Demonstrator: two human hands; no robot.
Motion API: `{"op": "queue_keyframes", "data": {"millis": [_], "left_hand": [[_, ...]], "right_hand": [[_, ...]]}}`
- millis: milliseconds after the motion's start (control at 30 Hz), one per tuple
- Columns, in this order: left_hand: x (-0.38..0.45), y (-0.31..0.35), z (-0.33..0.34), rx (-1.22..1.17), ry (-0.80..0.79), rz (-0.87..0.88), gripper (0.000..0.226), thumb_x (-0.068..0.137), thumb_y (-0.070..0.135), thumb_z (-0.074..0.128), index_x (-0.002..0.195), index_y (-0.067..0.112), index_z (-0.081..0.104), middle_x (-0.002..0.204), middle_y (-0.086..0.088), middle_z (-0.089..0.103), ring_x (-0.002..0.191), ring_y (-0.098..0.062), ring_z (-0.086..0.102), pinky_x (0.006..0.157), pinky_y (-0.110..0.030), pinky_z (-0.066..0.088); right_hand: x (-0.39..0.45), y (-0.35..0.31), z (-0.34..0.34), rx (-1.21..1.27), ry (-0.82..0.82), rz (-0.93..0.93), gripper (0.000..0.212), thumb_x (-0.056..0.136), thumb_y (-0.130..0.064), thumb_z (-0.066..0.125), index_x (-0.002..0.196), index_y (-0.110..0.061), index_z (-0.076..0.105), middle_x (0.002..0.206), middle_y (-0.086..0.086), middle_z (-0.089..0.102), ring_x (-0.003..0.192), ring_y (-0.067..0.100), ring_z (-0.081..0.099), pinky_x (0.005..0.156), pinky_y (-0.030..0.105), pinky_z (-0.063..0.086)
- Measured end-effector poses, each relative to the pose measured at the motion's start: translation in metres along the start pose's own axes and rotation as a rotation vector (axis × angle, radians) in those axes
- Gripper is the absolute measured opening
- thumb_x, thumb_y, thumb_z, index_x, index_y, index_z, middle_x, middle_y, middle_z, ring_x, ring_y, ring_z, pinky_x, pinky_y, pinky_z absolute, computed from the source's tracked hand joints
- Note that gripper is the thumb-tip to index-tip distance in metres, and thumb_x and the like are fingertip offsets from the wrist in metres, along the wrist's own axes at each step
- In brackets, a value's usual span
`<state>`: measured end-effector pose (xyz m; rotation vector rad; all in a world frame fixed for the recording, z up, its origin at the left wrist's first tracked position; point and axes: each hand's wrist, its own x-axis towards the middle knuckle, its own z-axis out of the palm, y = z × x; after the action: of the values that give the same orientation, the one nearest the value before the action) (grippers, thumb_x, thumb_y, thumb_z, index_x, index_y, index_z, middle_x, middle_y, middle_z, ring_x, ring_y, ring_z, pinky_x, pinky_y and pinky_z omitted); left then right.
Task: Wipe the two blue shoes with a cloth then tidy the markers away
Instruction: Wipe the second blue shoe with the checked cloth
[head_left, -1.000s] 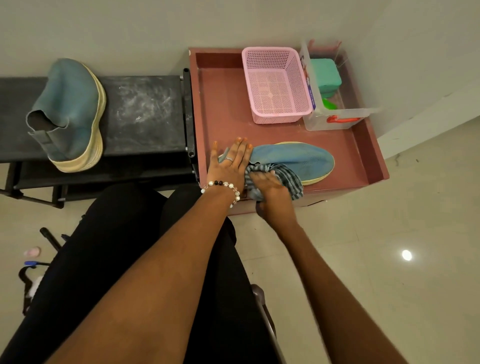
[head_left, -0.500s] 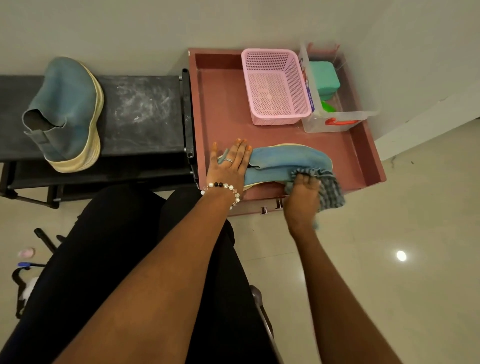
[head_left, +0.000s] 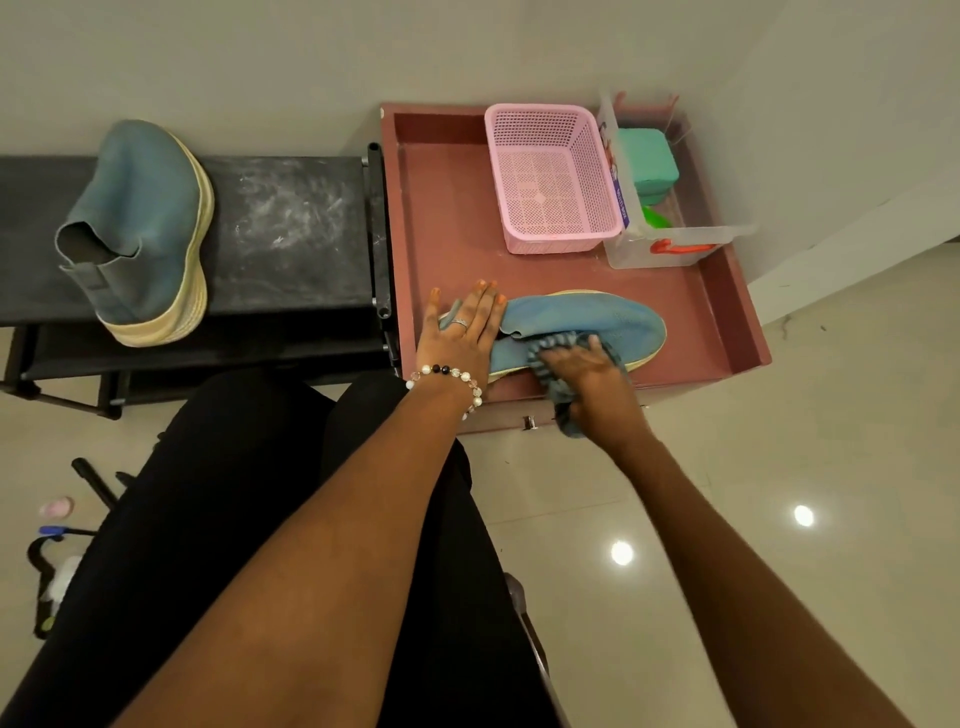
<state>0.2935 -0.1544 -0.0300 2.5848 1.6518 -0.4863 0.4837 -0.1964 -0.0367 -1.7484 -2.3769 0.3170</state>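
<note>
The shoe (head_left: 582, 325) in the tray (head_left: 447, 218) was blue with a pale yellow sole edge, and the cloth (head_left: 563, 374) on it had a blue-grey checked pattern. The tray was reddish brown, the basket (head_left: 550, 176) pink with a grid of small holes. The second shoe (head_left: 140, 228) was also blue with a cream sole, on a black shelf (head_left: 291, 234) with whitish marks.

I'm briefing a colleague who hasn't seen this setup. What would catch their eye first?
Two hands at work on a blue shoe lying in the red tray: the left hand presses its heel end, the right hand rubs it with a checked cloth. The second blue shoe lies on the black bench, left.
</note>
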Motion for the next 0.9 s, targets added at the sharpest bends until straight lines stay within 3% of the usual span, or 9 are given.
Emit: {"op": "queue_keyframes", "data": {"millis": [133, 167, 233, 367, 467, 633, 733, 833, 900], "left_hand": [[0.000, -0.001, -0.001, -0.026, 0.008, 0.004, 0.068, 0.101, 0.029, 0.025, 0.148, 0.007, -0.019, 0.159, -0.008, -0.017, 0.146, -0.019, -0.015, 0.114, -0.060, -0.001], [0.000, -0.001, -0.001, -0.025, 0.002, 0.005, 0.070, 0.100, 0.030, 0.026, 0.148, 0.007, -0.019, 0.158, -0.008, -0.017, 0.146, -0.019, -0.016, 0.114, -0.060, -0.001], [0.001, 0.000, -0.001, -0.027, -0.006, 0.003, 0.073, 0.100, 0.033, 0.029, 0.148, 0.008, -0.019, 0.158, -0.008, -0.017, 0.146, -0.020, -0.016, 0.113, -0.061, -0.002], [0.001, 0.001, 0.000, -0.030, -0.013, -0.005, 0.082, 0.097, 0.042, 0.036, 0.148, 0.008, -0.020, 0.159, -0.007, -0.017, 0.146, -0.019, -0.016, 0.113, -0.060, -0.002], [0.001, 0.001, 0.000, -0.011, -0.030, -0.011, 0.088, 0.096, 0.046, 0.039, 0.148, 0.008, -0.021, 0.158, -0.007, -0.018, 0.146, -0.019, -0.017, 0.113, -0.061, -0.002], [0.002, 0.001, 0.000, -0.001, -0.013, -0.013, 0.079, 0.099, 0.039, 0.034, 0.148, 0.008, -0.020, 0.159, -0.006, -0.017, 0.146, -0.019, -0.016, 0.113, -0.060, -0.002], [0.001, 0.001, 0.000, 0.010, -0.027, -0.002, 0.087, 0.097, 0.047, 0.038, 0.148, 0.007, -0.020, 0.158, -0.007, -0.017, 0.146, -0.019, -0.016, 0.112, -0.060, -0.003], [0.001, 0.000, -0.001, 0.001, -0.016, 0.011, 0.086, 0.096, 0.046, 0.038, 0.148, 0.007, -0.019, 0.159, -0.008, -0.016, 0.146, -0.020, -0.015, 0.113, -0.060, -0.002], [0.000, 0.000, 0.000, -0.004, -0.009, 0.010, 0.090, 0.094, 0.048, 0.042, 0.148, 0.007, -0.018, 0.159, -0.008, -0.016, 0.146, -0.020, -0.014, 0.114, -0.060, -0.001]], "right_hand": [[-0.029, 0.061, -0.011, -0.185, -0.001, 0.003, 0.052, 0.057, 0.004, 0.064, 0.109, 0.001, 0.065, 0.100, 0.019, 0.068, 0.101, 0.031, 0.059, 0.101, 0.060, 0.035], [-0.036, 0.071, -0.014, -0.220, 0.019, 0.012, 0.045, 0.067, -0.002, 0.052, 0.110, 0.002, 0.064, 0.101, 0.020, 0.068, 0.102, 0.032, 0.059, 0.102, 0.060, 0.034], [-0.039, 0.073, -0.012, -0.234, 0.023, 0.115, 0.053, 0.070, -0.007, 0.032, 0.112, 0.004, 0.063, 0.104, 0.022, 0.067, 0.103, 0.038, 0.062, 0.105, 0.062, 0.028], [-0.026, 0.014, 0.019, -0.004, 0.145, 0.502, 0.061, 0.063, 0.013, 0.049, 0.124, 0.008, 0.053, 0.123, 0.031, 0.053, 0.120, 0.047, 0.046, 0.106, 0.057, 0.033], [-0.006, -0.041, 0.032, 0.138, 0.164, 0.647, 0.069, 0.069, 0.007, 0.060, 0.135, 0.002, 0.042, 0.137, 0.023, 0.043, 0.131, 0.039, 0.034, 0.105, 0.045, 0.037], [-0.006, -0.047, 0.031, 0.093, 0.124, 0.316, 0.076, 0.060, 0.012, 0.061, 0.133, -0.001, 0.047, 0.126, 0.018, 0.050, 0.120, 0.038, 0.044, 0.103, 0.044, 0.041], [-0.015, -0.010, 0.016, -0.036, 0.007, 0.083, 0.078, 0.055, 0.012, 0.066, 0.130, -0.002, 0.052, 0.122, 0.016, 0.058, 0.115, 0.031, 0.048, 0.109, 0.050, 0.031], [-0.018, 0.030, -0.003, -0.072, -0.074, 0.170, 0.079, 0.052, 0.015, 0.059, 0.128, -0.004, 0.056, 0.120, 0.016, 0.061, 0.115, 0.034, 0.055, 0.114, 0.049, 0.016], [-0.023, 0.038, -0.004, -0.115, -0.045, 0.261, 0.071, 0.056, 0.018, 0.057, 0.123, -0.005, 0.059, 0.112, 0.016, 0.065, 0.110, 0.035, 0.058, 0.113, 0.051, 0.018]]}}
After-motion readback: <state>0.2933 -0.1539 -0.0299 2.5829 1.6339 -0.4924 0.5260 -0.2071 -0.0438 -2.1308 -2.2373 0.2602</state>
